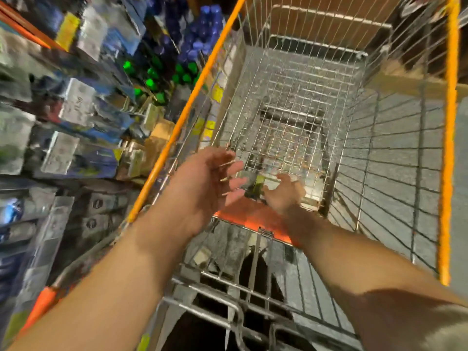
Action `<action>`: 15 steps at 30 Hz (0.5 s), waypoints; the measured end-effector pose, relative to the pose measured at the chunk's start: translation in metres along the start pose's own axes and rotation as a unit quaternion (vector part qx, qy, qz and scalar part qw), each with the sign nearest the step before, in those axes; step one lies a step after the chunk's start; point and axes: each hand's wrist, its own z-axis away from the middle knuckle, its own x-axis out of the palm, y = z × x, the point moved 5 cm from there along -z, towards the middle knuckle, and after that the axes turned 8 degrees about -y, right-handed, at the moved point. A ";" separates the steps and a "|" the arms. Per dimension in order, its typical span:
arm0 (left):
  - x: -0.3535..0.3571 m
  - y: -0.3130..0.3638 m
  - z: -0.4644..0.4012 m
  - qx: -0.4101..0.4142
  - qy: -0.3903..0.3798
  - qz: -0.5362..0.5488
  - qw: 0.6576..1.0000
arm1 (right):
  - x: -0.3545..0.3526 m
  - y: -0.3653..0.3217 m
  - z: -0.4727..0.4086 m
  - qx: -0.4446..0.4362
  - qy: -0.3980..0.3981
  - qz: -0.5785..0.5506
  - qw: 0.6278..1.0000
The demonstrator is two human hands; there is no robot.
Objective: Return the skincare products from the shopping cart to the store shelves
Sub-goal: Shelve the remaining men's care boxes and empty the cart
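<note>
From the head view, your left hand (210, 183) hangs with fingers spread and relaxed, holding nothing, at frame centre over the shopping cart (447, 148). Your right hand (285, 192) reaches lower into the basket; its grasp you cannot tell. Between them lies a blurred product (255, 183), pale with a green patch. Store shelves (76, 110) fill the left.

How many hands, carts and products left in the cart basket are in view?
Hands: 2, left hand and right hand
Shopping cart: 1
Products in the cart: 1 blurred package, as far as shows
Total: 4
</note>
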 end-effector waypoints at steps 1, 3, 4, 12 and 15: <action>0.001 -0.003 -0.007 -0.006 -0.001 0.002 1.000 | 0.006 0.009 -0.010 0.019 -0.004 -0.025 0.999; 0.001 -0.010 -0.017 -0.014 0.002 0.007 1.000 | 0.016 0.026 -0.029 0.050 -0.005 -0.047 0.998; 0.001 -0.013 -0.020 -0.017 0.006 0.010 1.000 | 0.021 0.029 -0.037 0.043 -0.014 -0.013 0.999; -0.006 -0.032 -0.028 -0.051 0.028 0.027 0.998 | 0.037 0.037 -0.062 0.132 0.019 -0.065 0.989; -0.010 -0.027 -0.022 -0.044 0.031 0.033 0.998 | 0.030 0.031 -0.051 0.108 -0.002 -0.108 0.988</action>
